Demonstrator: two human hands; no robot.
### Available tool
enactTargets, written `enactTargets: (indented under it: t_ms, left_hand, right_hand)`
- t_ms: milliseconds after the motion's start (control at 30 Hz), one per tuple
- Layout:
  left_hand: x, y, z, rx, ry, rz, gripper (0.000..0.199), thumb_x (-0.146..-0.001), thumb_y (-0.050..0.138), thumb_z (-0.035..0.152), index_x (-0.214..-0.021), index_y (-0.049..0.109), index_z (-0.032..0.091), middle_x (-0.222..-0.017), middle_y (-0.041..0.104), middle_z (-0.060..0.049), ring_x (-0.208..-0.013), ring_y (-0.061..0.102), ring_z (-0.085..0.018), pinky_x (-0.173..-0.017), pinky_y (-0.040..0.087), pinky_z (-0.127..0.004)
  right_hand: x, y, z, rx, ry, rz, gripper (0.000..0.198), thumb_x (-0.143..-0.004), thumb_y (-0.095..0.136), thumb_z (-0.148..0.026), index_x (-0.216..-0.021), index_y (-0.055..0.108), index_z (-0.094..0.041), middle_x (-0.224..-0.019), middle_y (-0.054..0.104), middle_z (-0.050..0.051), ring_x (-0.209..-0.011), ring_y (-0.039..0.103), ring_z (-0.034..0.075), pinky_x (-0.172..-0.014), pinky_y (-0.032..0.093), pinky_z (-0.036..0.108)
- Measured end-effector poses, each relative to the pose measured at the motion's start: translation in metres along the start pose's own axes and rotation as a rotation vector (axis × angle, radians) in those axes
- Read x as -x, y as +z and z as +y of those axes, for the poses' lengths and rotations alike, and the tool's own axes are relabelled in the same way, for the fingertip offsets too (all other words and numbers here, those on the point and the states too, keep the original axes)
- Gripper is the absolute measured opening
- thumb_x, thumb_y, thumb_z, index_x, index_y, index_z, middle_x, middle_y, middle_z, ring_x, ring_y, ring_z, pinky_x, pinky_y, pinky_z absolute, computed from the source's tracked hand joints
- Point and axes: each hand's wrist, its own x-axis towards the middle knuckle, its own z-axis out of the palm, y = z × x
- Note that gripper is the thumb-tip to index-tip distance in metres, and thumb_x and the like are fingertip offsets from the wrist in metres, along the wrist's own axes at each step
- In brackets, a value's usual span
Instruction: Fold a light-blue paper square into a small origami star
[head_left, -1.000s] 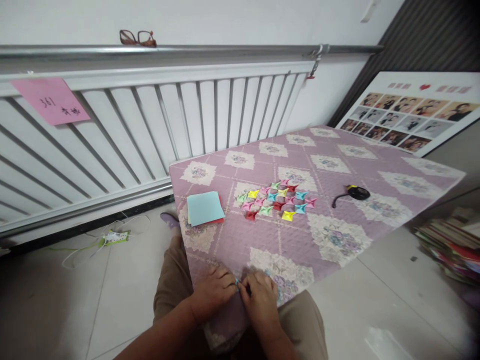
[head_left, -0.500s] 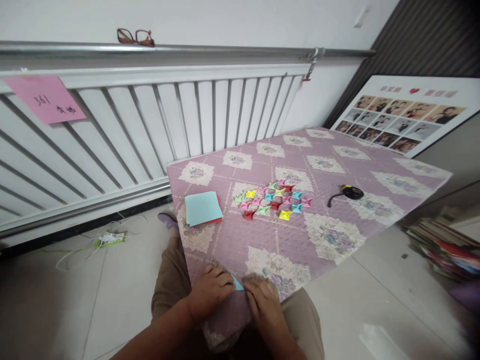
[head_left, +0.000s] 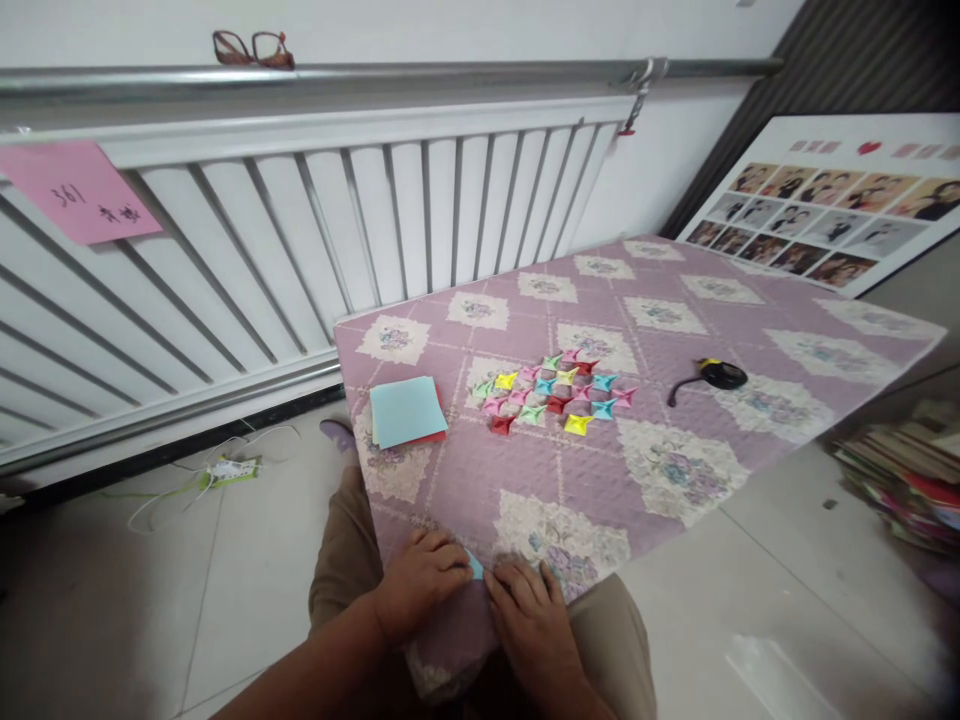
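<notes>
At the near corner of the cloth-covered table, a small piece of light blue paper [head_left: 475, 565] shows between my two hands, most of it covered by them. My left hand [head_left: 426, 582] lies over its left part, fingers bent and close together, holding it against the cloth. On the other side, my right hand [head_left: 529, 610] has its fingertips at the paper's right edge. Farther in is a square stack of coloured paper [head_left: 407, 412], light blue on top with red and yellow edges below. Several small folded paper pieces [head_left: 556, 392] in mixed colours sit in rows mid-table.
The purple flowered tablecloth [head_left: 517, 470] runs to the radiator [head_left: 442, 200]. A black and yellow object with a short strap or cord [head_left: 724, 375] lies to the right. Glasses [head_left: 253, 50] rest on the pipe. A power strip [head_left: 231, 470] is on the floor, left.
My right hand's fingers, blurred by motion before, now show sharply at the paper's edge. My left hand stays put on the paper. The camera view has shifted slightly.
</notes>
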Motion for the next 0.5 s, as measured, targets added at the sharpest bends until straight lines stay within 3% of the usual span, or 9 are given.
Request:
enactTargets:
  t_ms: [367,500]
  left_hand:
    - [-0.002,0.002,0.0,0.035,-0.029,-0.025,0.017,-0.094,0.051,0.031,-0.106,0.063,0.03,-0.109,0.062,0.0,-0.104,0.048,-0.017,-0.087,0.032,-0.032]
    - [-0.002,-0.002,0.002,0.098,-0.157,-0.017,0.014,-0.093,0.052,0.025,-0.1,0.063,0.029,-0.108,0.063,0.003,-0.103,0.049,-0.016,-0.09,0.031,-0.032]
  right_hand:
    - [-0.003,0.006,-0.021,-0.012,0.033,0.037,0.032,-0.089,0.042,-0.017,-0.116,0.058,-0.025,-0.108,0.067,0.003,-0.103,0.057,0.02,-0.101,0.028,0.04]
    - [-0.005,0.01,-0.026,-0.043,-0.007,0.032,0.032,-0.091,0.039,-0.018,-0.117,0.057,-0.023,-0.109,0.067,0.003,-0.102,0.058,0.019,-0.096,0.033,0.037]
